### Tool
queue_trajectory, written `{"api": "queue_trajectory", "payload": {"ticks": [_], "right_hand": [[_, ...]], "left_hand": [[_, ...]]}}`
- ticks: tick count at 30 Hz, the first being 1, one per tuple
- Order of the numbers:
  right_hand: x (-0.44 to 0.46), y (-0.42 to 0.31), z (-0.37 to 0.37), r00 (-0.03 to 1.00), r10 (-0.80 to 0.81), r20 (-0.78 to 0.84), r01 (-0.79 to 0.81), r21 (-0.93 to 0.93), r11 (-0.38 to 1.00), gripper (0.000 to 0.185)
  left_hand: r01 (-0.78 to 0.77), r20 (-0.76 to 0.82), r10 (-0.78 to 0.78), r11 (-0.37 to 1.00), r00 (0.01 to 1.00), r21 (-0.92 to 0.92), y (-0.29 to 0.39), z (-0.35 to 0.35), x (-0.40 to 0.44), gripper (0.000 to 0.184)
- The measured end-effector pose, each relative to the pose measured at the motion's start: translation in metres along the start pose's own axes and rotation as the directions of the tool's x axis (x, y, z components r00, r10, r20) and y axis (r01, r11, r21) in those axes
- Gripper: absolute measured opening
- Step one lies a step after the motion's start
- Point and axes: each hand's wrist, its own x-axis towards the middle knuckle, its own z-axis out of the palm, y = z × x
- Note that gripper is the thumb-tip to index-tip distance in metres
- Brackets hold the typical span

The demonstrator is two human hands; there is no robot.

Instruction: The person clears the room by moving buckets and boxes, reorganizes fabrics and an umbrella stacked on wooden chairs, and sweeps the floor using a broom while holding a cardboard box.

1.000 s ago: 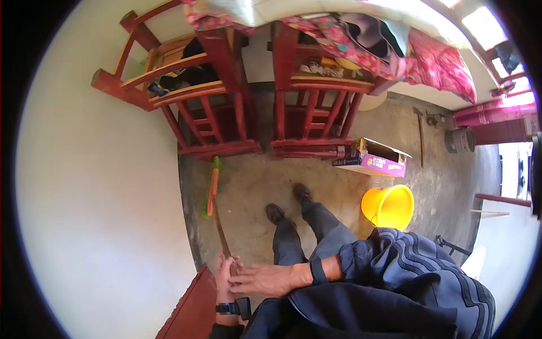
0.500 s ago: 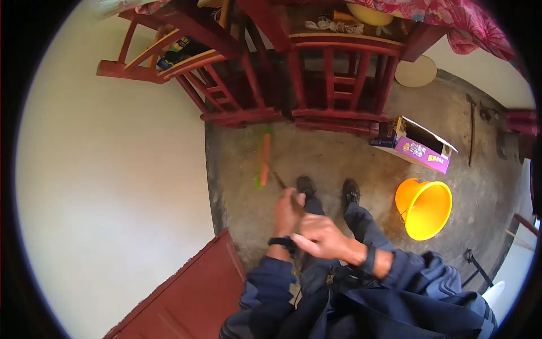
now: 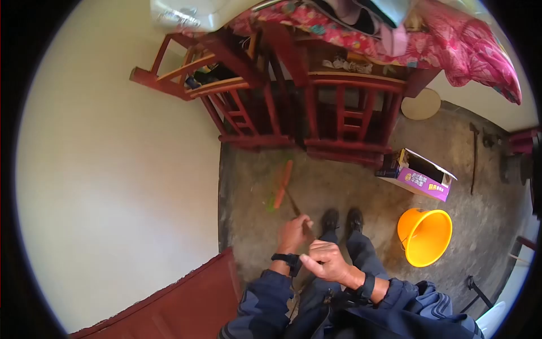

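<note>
A broom point(image 3: 283, 185) with an orange head and green bristles is low over the concrete floor, left of my shoes, its bristles blurred. Its thin brown handle runs down to my hands. My left hand point(image 3: 293, 233) is wrapped round the handle, nearer the broom head. Closed on the handle just below and to the right is my right hand point(image 3: 327, 260), thumb pointing left. Both wrists wear black bands. The handle's far end is hidden by my hands and clothes.
Red wooden chairs point(image 3: 350, 148) stand ahead under a table with pink flowered cloth point(image 3: 451, 45). On the right are an open purple carton point(image 3: 420, 179) and a yellow bucket point(image 3: 424, 237). A white wall point(image 3: 124, 169) and a red panel point(image 3: 186, 299) lie left.
The broom has moved right across the floor, away from the wall. My right hand, earlier with fingers spread over the handle, is now closed on it. My feet have come closer together.
</note>
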Motion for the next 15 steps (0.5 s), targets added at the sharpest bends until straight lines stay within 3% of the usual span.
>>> {"api": "queue_trajectory", "payload": {"ticks": [2, 5, 6, 10, 14, 15], "right_hand": [[-0.009, -0.022, 0.01, 0.997, 0.066, -0.043, -0.068, -0.051, 0.996, 0.035], [0.001, -0.067, 0.032, 0.996, 0.078, -0.032, -0.081, -0.09, 0.993, 0.035], [0.01, -0.079, 0.04, 0.998, 0.041, 0.056, -0.037, -0.069, 0.997, 0.034], [0.044, -0.102, 0.073, 0.93, -0.077, 0.36, 0.034, 0.122, 0.992, 0.032], [0.072, -0.114, 0.093, 0.867, -0.193, 0.46, 0.066, 0.278, 0.958, 0.032], [0.077, -0.114, 0.096, 0.847, -0.175, 0.501, 0.04, 0.269, 0.962, 0.034]], "left_hand": [[-0.093, 0.067, 0.093, 0.996, 0.993, -0.001, 0.01, 0.0, -0.01, 0.015], [-0.124, 0.227, 0.179, 0.963, 0.957, -0.239, 0.027, -0.03, -0.031, 0.013], [-0.021, 0.322, 0.116, 0.959, 0.939, -0.284, 0.039, -0.051, -0.037, 0.015], [-0.203, 0.315, 0.298, 0.932, 0.901, -0.301, 0.046, -0.1, -0.058, 0.012], [-0.162, 0.096, 0.197, 0.942, 0.976, -0.293, 0.031, -0.129, -0.082, 0.012], [-0.082, 0.059, 0.102, 0.957, 0.993, -0.279, 0.024, -0.137, -0.081, 0.013]]}}
